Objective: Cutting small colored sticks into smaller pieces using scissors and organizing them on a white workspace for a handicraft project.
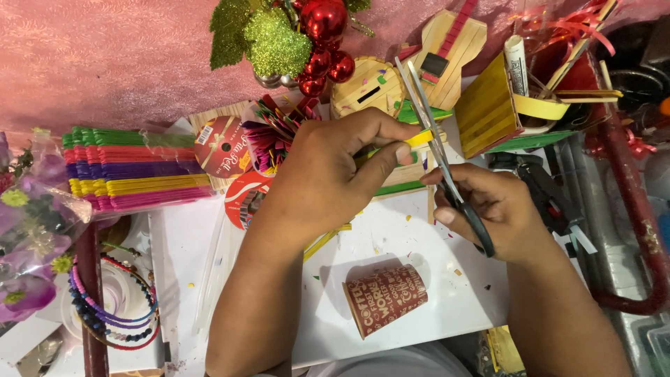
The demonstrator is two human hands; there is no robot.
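My left hand (328, 174) pinches a thin yellow craft stick (417, 138) by its end, holding it level above the white work board (391, 237). My right hand (492, 213) grips black-handled scissors (436, 143), whose long silver blades point up and away and sit around the stick's free tip. A green stick (399, 188) lies just beneath the hands. Both forearms reach in from the bottom of the head view.
A brown paper cup (385, 298) lies on its side near the front. Packs of coloured sticks (132, 169) stack at left, bead bangles (115, 304) below them. Stick-built models, a guitar (450, 49), a yellow box (488, 105) and red baubles (322, 42) crowd the back.
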